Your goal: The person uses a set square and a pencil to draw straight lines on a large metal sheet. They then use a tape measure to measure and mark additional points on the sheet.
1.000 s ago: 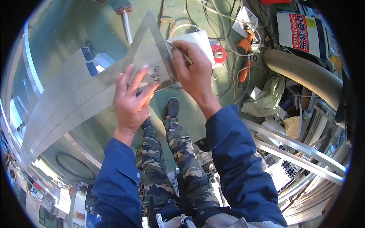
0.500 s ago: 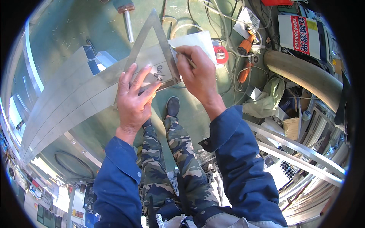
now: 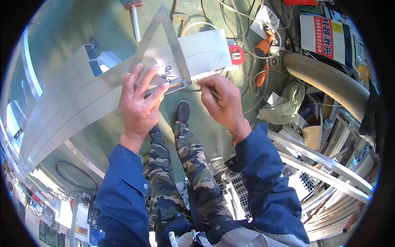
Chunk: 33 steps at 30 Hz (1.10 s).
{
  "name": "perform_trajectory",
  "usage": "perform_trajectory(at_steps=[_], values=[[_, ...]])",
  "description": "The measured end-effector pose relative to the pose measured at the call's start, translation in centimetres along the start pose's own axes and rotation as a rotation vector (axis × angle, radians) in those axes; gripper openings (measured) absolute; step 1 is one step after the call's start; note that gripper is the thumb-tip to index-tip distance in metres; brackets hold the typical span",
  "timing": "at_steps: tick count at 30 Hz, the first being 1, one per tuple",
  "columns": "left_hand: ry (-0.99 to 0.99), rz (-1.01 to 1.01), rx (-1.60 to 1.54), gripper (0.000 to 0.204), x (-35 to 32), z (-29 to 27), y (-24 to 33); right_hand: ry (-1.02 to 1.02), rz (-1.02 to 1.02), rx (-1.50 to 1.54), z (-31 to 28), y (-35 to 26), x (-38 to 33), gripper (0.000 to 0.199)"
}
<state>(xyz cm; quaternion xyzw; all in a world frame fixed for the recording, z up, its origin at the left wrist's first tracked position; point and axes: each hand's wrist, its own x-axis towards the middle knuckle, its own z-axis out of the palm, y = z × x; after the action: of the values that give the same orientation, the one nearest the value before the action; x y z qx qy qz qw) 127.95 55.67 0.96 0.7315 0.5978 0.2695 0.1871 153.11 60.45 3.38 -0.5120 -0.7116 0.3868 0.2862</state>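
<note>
A long curved pale metal beam (image 3: 78, 111) with thin lines along it sweeps from lower left to upper middle. Across its right part lies a flat metal triangle square (image 3: 175, 45), its slotted bar along the beam's near edge. My left hand (image 3: 140, 101) holds the square there, fingers spread over it and the beam, thumb mostly hidden. Dark handwriting shows beside the fingertips. Just right of the square's near corner, off the beam's near edge, my right hand (image 3: 222, 101) is closed on a thin pencil-like tool (image 3: 216, 95).
A red tape measure (image 3: 236, 55) sits at the beam's right end. Beyond are a hammer (image 3: 135, 20), orange-handled power tools (image 3: 263, 47) and tangled cables. To the right lie a thick tan tube (image 3: 329, 78), a greenish cloth (image 3: 286, 105) and metal bars (image 3: 325, 164).
My right hand has moved toward me, from beside the square's right arm to below its near corner, uncovering the beam's right end. My left hand stays on the square.
</note>
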Motion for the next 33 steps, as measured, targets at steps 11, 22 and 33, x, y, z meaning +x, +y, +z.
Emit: perform_trajectory(at_steps=[11, 22, 33], values=[[-0.01, 0.008, -0.008, 0.041, 0.1, -0.1, 0.0, 0.162, 0.047, 0.123, 0.6, -0.2, -0.8, 0.02], [0.008, -0.014, 0.01, 0.037, 0.2, -0.1, 0.2, 0.111, 0.079, 0.098, 0.7, 0.0, 0.3, 0.02], [0.041, 0.011, -0.01, 0.04, -0.5, -0.4, 1.1, 0.183, 0.399, 0.326, -0.5, -2.1, -5.8, 0.029]])
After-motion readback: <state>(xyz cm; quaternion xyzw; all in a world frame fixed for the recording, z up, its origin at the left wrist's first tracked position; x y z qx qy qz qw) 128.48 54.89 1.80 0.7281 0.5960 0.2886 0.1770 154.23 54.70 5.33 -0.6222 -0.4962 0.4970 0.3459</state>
